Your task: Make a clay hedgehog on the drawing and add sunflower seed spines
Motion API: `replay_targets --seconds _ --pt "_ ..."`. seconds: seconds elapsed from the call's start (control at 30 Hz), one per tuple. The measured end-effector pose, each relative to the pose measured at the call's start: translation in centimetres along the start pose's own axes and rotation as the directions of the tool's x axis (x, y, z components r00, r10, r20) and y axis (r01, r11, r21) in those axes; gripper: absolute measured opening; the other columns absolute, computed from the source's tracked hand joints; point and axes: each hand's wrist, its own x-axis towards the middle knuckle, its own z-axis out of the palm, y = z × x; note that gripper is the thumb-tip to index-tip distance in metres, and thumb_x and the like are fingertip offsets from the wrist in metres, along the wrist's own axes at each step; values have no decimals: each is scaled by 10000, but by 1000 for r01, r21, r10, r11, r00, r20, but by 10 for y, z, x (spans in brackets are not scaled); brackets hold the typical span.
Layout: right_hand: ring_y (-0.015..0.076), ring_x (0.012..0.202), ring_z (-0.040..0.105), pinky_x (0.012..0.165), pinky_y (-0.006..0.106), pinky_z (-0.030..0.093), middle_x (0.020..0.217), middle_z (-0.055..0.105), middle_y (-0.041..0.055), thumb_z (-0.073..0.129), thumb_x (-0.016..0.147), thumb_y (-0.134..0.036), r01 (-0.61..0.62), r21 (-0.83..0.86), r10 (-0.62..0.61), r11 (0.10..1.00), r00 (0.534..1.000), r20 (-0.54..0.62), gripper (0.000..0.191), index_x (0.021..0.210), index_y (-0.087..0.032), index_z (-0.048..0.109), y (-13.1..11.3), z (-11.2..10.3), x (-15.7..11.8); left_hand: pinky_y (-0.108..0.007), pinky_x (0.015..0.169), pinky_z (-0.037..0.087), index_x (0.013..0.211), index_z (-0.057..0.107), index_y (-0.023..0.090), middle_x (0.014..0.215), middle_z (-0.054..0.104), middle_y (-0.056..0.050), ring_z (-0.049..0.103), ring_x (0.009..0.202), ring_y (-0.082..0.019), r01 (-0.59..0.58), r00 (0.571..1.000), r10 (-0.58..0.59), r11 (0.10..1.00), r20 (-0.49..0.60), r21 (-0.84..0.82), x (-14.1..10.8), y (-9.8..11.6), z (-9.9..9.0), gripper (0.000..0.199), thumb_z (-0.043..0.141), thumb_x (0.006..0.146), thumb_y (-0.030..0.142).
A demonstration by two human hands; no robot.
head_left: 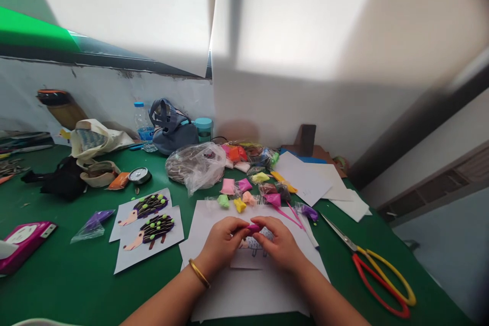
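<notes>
Between the fingertips of both hands is a small piece of magenta modelling clay [253, 228]. My left hand [226, 239], with a gold bangle at its wrist, pinches one end. My right hand [278, 243] grips the other end. Below them a drawing of a hedgehog [256, 250] lies on white sheets of paper [244, 295], partly hidden by my fingers. Just beyond the hands sit small packets of coloured clay, among them a yellow one [240, 205], a green one [223, 201] and a magenta one [272, 199].
Large scissors [367, 260] with red and yellow handles lie on the right, blades apart. Two hedgehog pictures [153, 237] in clay lie on the left, near a purple clay packet [96, 220]. Behind are a clear plastic bag [198, 165], a blue bag [173, 130] and a water bottle [143, 125].
</notes>
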Motion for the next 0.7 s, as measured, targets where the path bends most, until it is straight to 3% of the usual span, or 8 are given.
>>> replay_targets --seconds 0.13,0.27,0.47,0.7 --pt "218 954 655 863 351 502 1012 727 33 572 932 -318 34 -29 -33 999 999 36 217 1122 -269 665 3 -4 2 -290 775 508 967 724 244 901 748 -21 676 836 -187 -5 1000 5 1000 -7 11 0 1 -2 134 630 883 291" --pt "243 1055 629 924 381 465 1150 697 69 503 955 -318 -50 -157 37 986 995 -91 284 1188 -230 639 21 -18 6 -292 767 521 1012 696 229 973 726 -37 663 839 -179 -1 999 3 999 -52 40 0 -1 -4 164 609 886 287" --pt "272 1057 603 899 413 410 1109 701 73 530 931 -270 -250 -476 253 843 966 -60 246 1128 -216 668 45 -35 4 -289 748 501 913 682 224 881 697 -17 637 824 -169 -47 997 55 991 -61 129 2 -1 -8 140 549 916 267" --pt "271 1061 561 871 396 376 1078 673 79 568 929 -260 -274 -599 270 752 958 -100 236 1136 -229 679 43 -28 3 -288 746 494 911 674 225 882 691 -15 630 819 -168 -45 998 51 988 -38 150 3 -3 -9 152 533 926 280"
